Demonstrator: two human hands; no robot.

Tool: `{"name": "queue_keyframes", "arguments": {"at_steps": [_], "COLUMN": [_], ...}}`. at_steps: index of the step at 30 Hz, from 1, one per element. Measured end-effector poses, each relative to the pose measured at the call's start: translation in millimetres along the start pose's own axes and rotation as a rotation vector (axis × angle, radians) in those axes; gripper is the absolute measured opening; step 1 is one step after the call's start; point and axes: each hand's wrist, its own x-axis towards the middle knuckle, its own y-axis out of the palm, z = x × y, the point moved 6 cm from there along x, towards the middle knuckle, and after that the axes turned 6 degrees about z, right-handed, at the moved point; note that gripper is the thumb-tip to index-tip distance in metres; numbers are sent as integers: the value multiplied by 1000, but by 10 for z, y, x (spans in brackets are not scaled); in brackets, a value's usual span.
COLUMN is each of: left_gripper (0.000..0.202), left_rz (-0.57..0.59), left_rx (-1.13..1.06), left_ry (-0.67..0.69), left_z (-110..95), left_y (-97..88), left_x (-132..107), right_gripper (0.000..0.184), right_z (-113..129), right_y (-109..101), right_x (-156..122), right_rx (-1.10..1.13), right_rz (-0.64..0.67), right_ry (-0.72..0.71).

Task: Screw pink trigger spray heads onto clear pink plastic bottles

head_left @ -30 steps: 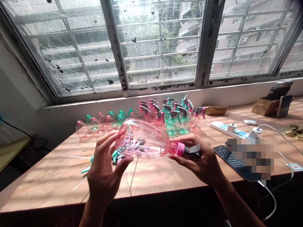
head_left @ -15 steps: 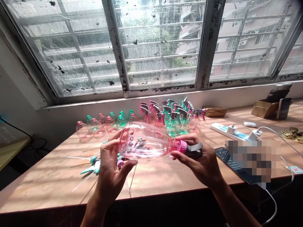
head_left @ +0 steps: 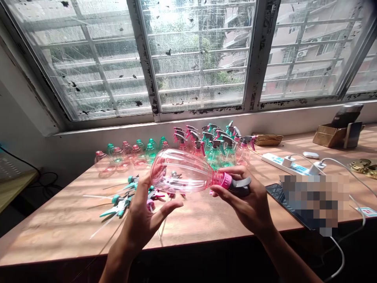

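Note:
A clear pink spray bottle (head_left: 182, 173) lies nearly level in the air between my hands, its base to the left. My right hand (head_left: 250, 200) is closed around its pink collar (head_left: 226, 181) and grey trigger head (head_left: 240, 186). The fingers of my left hand (head_left: 144, 212) curl behind the bottle's base and bear it, while the thumb stands off below. Beneath the bottle and beside my left hand lie loose trigger sprayer heads (head_left: 118, 204), teal and pink, with thin tubes. Some of them show through the clear plastic.
Several pink and green bottles without heads (head_left: 118, 159) stand at the back left. Bottles fitted with trigger heads (head_left: 216, 151) stand right of them. To the right are a white power strip (head_left: 285, 164) with cables, a dark tablet-like device (head_left: 287, 204), and a cardboard box (head_left: 329, 135) by the window.
My left hand has shifted slightly right, and its thumb reaches farther under the bottle. The bottle's base has risen a little. My right hand keeps its grip on the head, nearly still.

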Motion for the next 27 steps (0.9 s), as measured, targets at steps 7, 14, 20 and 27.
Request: {"name": "queue_keyframes", "arguments": {"at_steps": [7,14,20,27], "left_gripper": [45,49,55,38], "left_rz": [-31,-6,55,12], "left_rx": [-57,-3,60,42], "left_ry": [16,-46,46,107], "left_z": [42,52,38,41], "left_y": [-14,44,24,32], "left_x": [19,47,30,65], "right_gripper": [31,31,30,30], "right_z": [-5,10,-7,-50], "right_y": [7,-15,-5,-5], "right_x": [19,32,10,3], "right_rx": [19,87,127,154], "right_rz": [11,-27,-66,-102], "right_ry": [-1,-25,-20,-14]}}
